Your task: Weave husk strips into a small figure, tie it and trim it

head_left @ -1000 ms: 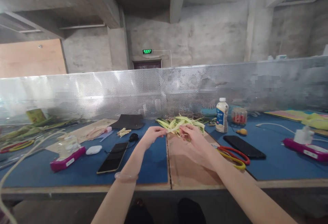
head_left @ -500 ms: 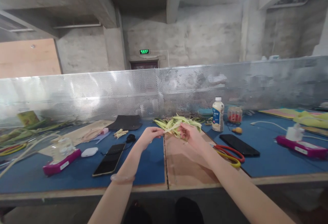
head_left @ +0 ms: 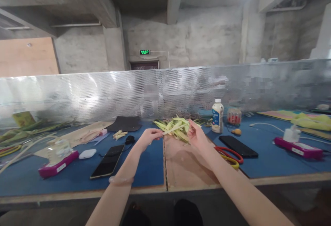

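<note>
A pale corn husk strip (head_left: 176,128) stretches between my two hands, above the table. My left hand (head_left: 149,138) pinches its near left end between thumb and fingers. At the other end, my right hand (head_left: 197,135) is closed with fingertips together, gripping the strip. Just behind and below lies a loose pile of yellow-green corn husks (head_left: 182,135), partly hidden by my right hand. Scissors (head_left: 234,153) with red and yellow handles lie beside my right forearm, their blades hidden beneath it.
On the left are a phone (head_left: 108,161), a white earphone case (head_left: 87,154) and a magenta power strip (head_left: 59,164). On the right stand a bottle (head_left: 217,116) and a jar (head_left: 234,116), near a black phone (head_left: 238,146) and another power strip (head_left: 298,148). A perforated metal screen (head_left: 124,93) runs behind.
My right hand has risen slightly and moved a little right, turning at the wrist. My left hand stays pinched on the strip. The view has shifted slightly.
</note>
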{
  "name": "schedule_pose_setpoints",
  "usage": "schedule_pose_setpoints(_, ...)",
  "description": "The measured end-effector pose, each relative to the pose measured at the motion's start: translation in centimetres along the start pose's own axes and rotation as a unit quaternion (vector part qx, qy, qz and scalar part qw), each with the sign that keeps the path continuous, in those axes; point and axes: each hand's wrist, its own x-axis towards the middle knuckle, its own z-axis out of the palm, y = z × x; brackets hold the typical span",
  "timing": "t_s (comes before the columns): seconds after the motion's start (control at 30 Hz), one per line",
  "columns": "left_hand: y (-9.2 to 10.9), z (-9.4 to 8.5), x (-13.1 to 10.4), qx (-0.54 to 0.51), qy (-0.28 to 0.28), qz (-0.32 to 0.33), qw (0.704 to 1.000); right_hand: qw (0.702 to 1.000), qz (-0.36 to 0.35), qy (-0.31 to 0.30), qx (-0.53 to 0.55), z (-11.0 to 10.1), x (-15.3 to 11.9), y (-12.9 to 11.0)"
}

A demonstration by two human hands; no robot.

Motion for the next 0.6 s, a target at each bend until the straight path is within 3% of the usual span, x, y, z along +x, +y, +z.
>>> schedule_pose_setpoints(0.13, 0.1, -0.1, 0.0, 0.015, -0.003, -0.008, 1.000, 0.996, 0.021, 0.045, 0.070, -0.2, 0.1, 0.0)
schedule_pose_setpoints(0.3, 0.0, -0.1, -0.1, 0.048, -0.033, -0.021, 0.998, 0.994, 0.028, 0.058, 0.091, 0.0, 0.2, 0.0)
schedule_pose_setpoints(0.47, -0.4, 0.2, -0.4, 0.077, -0.099, -0.031, 0.992, 0.998, 0.012, 0.046, 0.044, 0.3, 0.2, 0.1)
schedule_pose_setpoints(0.6, -1.1, 0.7, -0.5, 0.077, -0.137, -0.049, 0.986, 0.998, 0.010, 0.002, -0.058, 1.5, -0.2, 0.4)
